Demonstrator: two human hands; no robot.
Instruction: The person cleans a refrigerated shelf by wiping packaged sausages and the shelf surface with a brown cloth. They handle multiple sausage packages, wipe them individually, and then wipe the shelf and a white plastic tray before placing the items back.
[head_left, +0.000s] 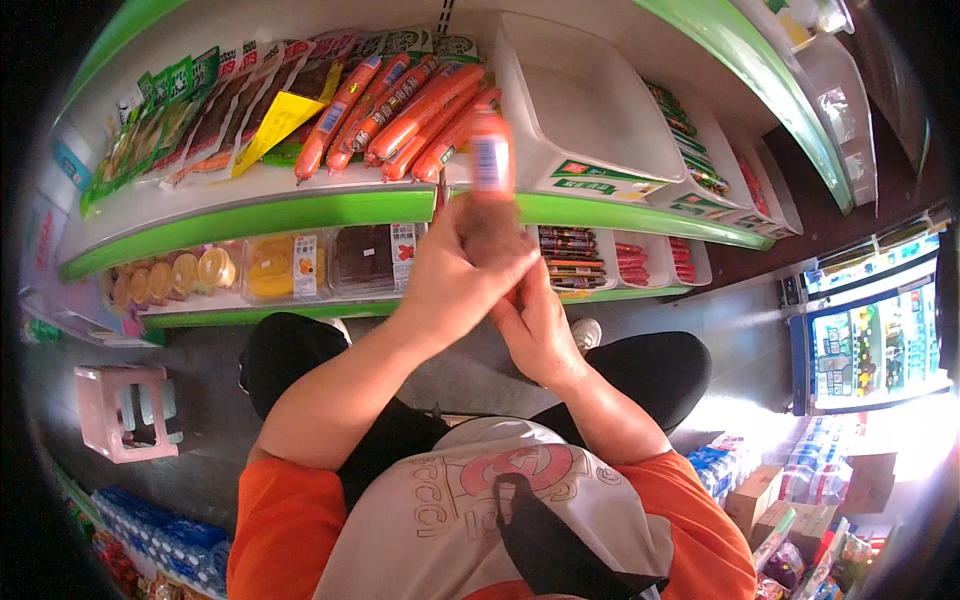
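A red-wrapped sausage (491, 154) with a pale printed label points away from me, its upper part blurred. My left hand (457, 270) is closed around its middle. My right hand (541, 326) meets the left from below, and a bit of red shows between the two palms, so it appears to grip the sausage's lower end. A brownish blurred patch over the sausage just above my fingers is too unclear to name. Beyond my hands, several similar red sausages (405, 112) lie in a pile on the upper shelf, beside a white plastic bin (592, 97).
Bagged snacks (217, 112) and a yellow card (279, 127) stand left of the pile. A green shelf edge (300, 217) runs above clear tubs (285, 266) and small bins of sticks (574, 255). A pink stool (124, 412) is at left, a lit drinks cooler (877, 337) at right.
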